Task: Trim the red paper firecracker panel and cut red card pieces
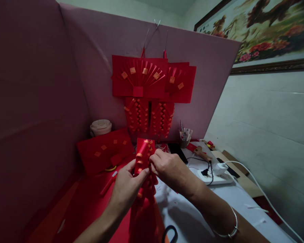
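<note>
My left hand (129,179) grips a red paper firecracker decoration (143,157) from its left side, thumb across the front. Orange-tipped paper rolls run down the decoration in rows. My right hand (167,165) pinches at its right edge with bent fingers; whatever lies between those fingertips is hidden. Left of my left hand, a red stick with a white end, like a glue stick or pen (108,184), rests on red paper. Behind it leans a red card with orange squares (101,148). A dark scissor handle (170,233) shows at the bottom edge.
Red paper fans (139,76) and finished firecracker strings (162,116) hang from wires on the pink board (96,50). A white lidded tub (101,127), pen cup (185,136), dark phone (177,152) and white power strip (215,177) with cables stand around the work table.
</note>
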Demonstrator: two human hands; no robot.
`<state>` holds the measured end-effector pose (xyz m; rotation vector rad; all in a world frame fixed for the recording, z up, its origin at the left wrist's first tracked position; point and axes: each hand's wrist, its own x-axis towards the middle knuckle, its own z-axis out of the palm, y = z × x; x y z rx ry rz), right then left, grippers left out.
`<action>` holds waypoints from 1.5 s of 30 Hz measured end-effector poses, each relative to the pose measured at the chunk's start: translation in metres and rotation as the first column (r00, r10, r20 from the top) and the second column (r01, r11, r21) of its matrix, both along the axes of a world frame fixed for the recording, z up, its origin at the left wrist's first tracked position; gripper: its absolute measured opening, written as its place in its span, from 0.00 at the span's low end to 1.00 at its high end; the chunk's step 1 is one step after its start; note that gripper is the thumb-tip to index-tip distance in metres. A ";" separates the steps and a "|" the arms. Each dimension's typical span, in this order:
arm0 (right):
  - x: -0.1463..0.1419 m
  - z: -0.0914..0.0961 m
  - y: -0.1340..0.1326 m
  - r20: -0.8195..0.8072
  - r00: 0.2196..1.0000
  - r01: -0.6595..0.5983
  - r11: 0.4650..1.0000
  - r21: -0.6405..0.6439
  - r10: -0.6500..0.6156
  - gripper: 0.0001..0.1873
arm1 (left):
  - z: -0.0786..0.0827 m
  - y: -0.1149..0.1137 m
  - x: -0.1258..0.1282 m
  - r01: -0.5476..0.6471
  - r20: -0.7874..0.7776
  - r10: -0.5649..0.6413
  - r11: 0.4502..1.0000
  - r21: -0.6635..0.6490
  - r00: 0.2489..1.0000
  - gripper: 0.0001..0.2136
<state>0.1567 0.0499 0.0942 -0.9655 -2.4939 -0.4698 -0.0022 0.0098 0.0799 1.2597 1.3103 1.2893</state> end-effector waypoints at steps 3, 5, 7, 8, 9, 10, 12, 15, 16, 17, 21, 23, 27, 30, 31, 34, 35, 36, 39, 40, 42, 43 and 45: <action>0.000 0.001 -0.002 0.005 1.000 0.011 1.000 0.004 -0.011 0.05 | 0.003 -0.002 0.002 0.006 0.005 -0.006 1.000 0.003 1.000 0.06; -0.001 0.002 -0.003 0.006 1.000 0.015 1.000 0.007 -0.015 0.05 | 0.006 -0.003 0.003 0.004 0.013 -0.004 1.000 0.008 1.000 0.06; -0.001 0.001 -0.003 0.003 1.000 0.018 1.000 0.009 -0.018 0.05 | 0.007 -0.004 0.004 0.001 0.020 -0.001 1.000 0.018 1.000 0.06; -0.002 0.001 -0.003 0.000 1.000 0.020 1.000 0.010 -0.020 0.05 | 0.007 -0.004 0.004 0.001 0.021 -0.001 1.000 0.023 1.000 0.06; -0.002 0.001 -0.003 -0.002 1.000 0.022 1.000 0.011 -0.022 0.06 | 0.007 -0.004 0.004 -0.005 0.016 0.004 0.999 0.033 1.000 0.06; -0.002 0.000 -0.003 -0.004 1.000 0.023 1.000 0.011 -0.023 0.06 | 0.007 -0.004 0.004 -0.011 0.003 0.011 0.999 0.046 1.000 0.06; -0.003 -0.001 -0.002 -0.009 1.000 0.023 1.000 0.010 -0.023 0.05 | 0.007 -0.005 0.005 -0.027 -0.025 0.029 0.997 0.068 0.999 0.06; -0.003 -0.002 -0.001 -0.018 1.000 0.020 1.000 0.007 -0.020 0.05 | 0.008 -0.007 0.007 -0.030 -0.042 0.033 0.997 0.071 0.999 0.06; -0.003 -0.003 -0.001 -0.022 1.000 0.017 1.000 0.005 -0.017 0.05 | 0.009 -0.007 0.007 -0.027 -0.041 0.030 0.997 0.069 0.999 0.05; -0.002 -0.003 -0.001 -0.026 1.000 0.013 1.000 0.003 -0.013 0.05 | 0.009 -0.007 0.008 -0.028 -0.038 0.030 0.997 0.069 0.999 0.05; -0.001 -0.003 0.001 -0.060 0.998 -0.015 1.000 -0.006 0.015 0.05 | 0.008 -0.005 0.005 -0.020 0.001 0.020 0.999 0.042 1.000 0.05; 0.001 -0.002 0.002 -0.094 0.995 -0.034 0.999 -0.013 0.032 0.06 | 0.006 -0.002 0.003 -0.007 0.033 0.007 1.000 0.014 0.999 0.08; 0.006 0.005 0.002 -0.184 0.981 -0.073 0.997 -0.032 0.066 0.06 | 0.004 0.001 -0.002 0.028 0.116 -0.024 0.999 -0.039 0.993 0.12; 0.010 0.012 0.000 -0.250 0.965 -0.092 0.995 -0.047 0.078 0.07 | 0.003 0.003 -0.005 0.005 0.154 0.003 0.999 -0.051 0.988 0.13; 0.012 0.014 0.000 -0.269 0.960 -0.094 0.994 -0.051 0.077 0.07 | 0.003 0.003 -0.005 0.000 0.175 0.012 0.998 -0.063 0.984 0.13; 0.017 0.019 0.001 -0.312 0.948 -0.085 0.994 -0.065 0.060 0.07 | 0.003 0.004 -0.006 0.047 0.289 -0.010 0.992 -0.121 0.957 0.15; 0.019 0.021 0.002 -0.320 0.946 -0.079 0.994 -0.072 0.052 0.07 | 0.003 0.004 -0.006 0.064 0.315 -0.017 0.988 -0.139 0.949 0.15; 0.021 0.021 0.003 -0.326 0.944 -0.072 0.994 -0.079 0.043 0.07 | 0.003 0.005 -0.006 0.070 0.330 -0.016 0.986 -0.152 0.944 0.15; 0.024 0.021 0.007 -0.318 0.948 -0.058 0.993 -0.104 0.022 0.07 | 0.004 0.005 -0.006 0.066 0.338 -0.006 0.984 -0.168 0.941 0.16; 0.025 0.020 0.008 -0.306 0.952 -0.055 0.992 -0.115 0.018 0.06 | 0.004 0.005 -0.006 0.067 0.340 -0.006 0.984 -0.167 0.940 0.16; 0.024 0.018 0.008 -0.273 0.962 -0.055 0.989 -0.135 0.016 0.05 | 0.004 0.005 -0.006 0.074 0.351 -0.013 0.984 -0.162 0.936 0.16; 0.022 0.017 0.008 -0.254 0.967 -0.055 0.988 -0.142 0.017 0.04 | 0.004 0.006 -0.006 0.076 0.355 -0.015 0.984 -0.159 0.935 0.16; 0.018 0.014 0.007 -0.217 0.976 -0.052 0.988 -0.147 0.019 0.03 | 0.002 0.006 -0.006 0.080 0.361 -0.021 0.985 -0.150 0.932 0.17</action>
